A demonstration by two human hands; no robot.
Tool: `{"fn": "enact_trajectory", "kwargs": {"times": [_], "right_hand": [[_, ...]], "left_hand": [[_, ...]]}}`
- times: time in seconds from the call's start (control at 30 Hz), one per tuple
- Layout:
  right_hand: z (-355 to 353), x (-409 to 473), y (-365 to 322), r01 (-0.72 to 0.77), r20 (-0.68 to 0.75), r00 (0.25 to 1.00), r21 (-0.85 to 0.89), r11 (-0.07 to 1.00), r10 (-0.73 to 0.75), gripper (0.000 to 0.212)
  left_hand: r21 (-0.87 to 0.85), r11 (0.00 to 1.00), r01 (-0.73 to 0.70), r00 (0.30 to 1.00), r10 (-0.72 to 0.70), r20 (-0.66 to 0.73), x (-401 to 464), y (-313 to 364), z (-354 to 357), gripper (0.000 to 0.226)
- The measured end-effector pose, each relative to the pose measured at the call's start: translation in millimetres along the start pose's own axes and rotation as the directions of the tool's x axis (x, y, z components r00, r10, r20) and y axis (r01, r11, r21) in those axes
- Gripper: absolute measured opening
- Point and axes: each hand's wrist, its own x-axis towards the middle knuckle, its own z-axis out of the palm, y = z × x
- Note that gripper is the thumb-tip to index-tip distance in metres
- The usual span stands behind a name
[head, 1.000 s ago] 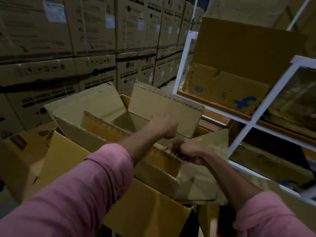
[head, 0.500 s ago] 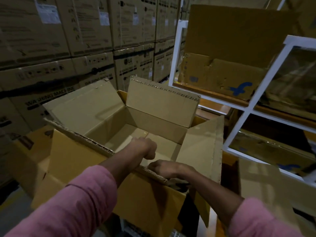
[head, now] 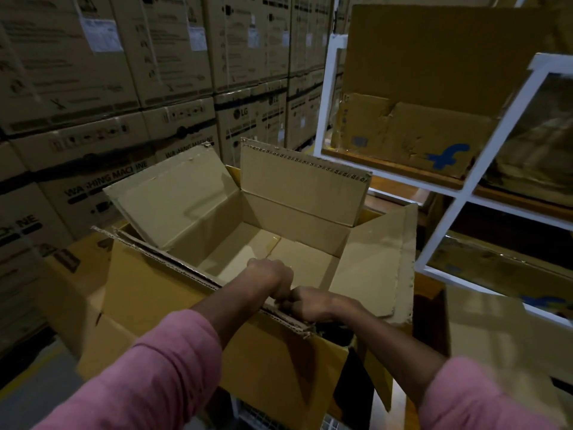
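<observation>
so, at the far left, stacked brown printed cartons [head: 93,169] read "washing machine", and a brown lg carton [head: 245,119] stands farther along. between those stacks and the rack, the open brown cardboard box [head: 297,218] sits inside a larger yellow-brown carton [head: 161,299], its flaps spread; it holds nothing but its own bare bottom panels. the left hand [head: 273,279] and the right hand [head: 313,305] meet knuckle to knuckle at the near flap [head: 186,272], the fingers of both clamped over its corrugated edge. a second ago that flap stood upright and hid the inside; now it is pushed down and outward, and the hands sit lower. on the right, a white metal rack [head: 483,150] holds flattened brown cardboard [head: 403,131] with a blue "f".
</observation>
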Motion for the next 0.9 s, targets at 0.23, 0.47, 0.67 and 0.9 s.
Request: {"fn": "enact_trajectory", "kwargs": {"times": [0.23, 0.47, 0.67, 0.9], "right_hand": [[-32.4, 5.3, 6.0, -0.049, -0.067, 0.997, -0.071, 0.996, 0.044, 0.042], [-60.6, 9.6, 15.1, -0.138, -0.112, 0.986, -0.127, 0.982, 0.124, 0.046], [-75.1, 18.7, 21.7, -0.166, -0.166, 0.976, -0.129, 0.978, 0.144, 0.052], [-85.9, 3.2, 30.3, -0.236, -0.540, 0.834, -0.159, 0.959, 0.116, 0.074]], "left_hand": [[-0.108, 0.993, -0.037, 0.999, 0.037, -0.003, 3.2, -6.8, -34.6, 0.044], [-0.131, 0.988, -0.079, 0.997, 0.077, -0.018, 20.0, -14.0, -46.1, 0.038], [-0.081, 0.993, -0.091, 0.996, 0.092, 0.005, 27.0, -18.0, -47.1, 0.042], [-0.090, 0.990, -0.111, 0.929, 0.071, -0.363, 32.2, 4.0, -60.3, 0.072]]}}
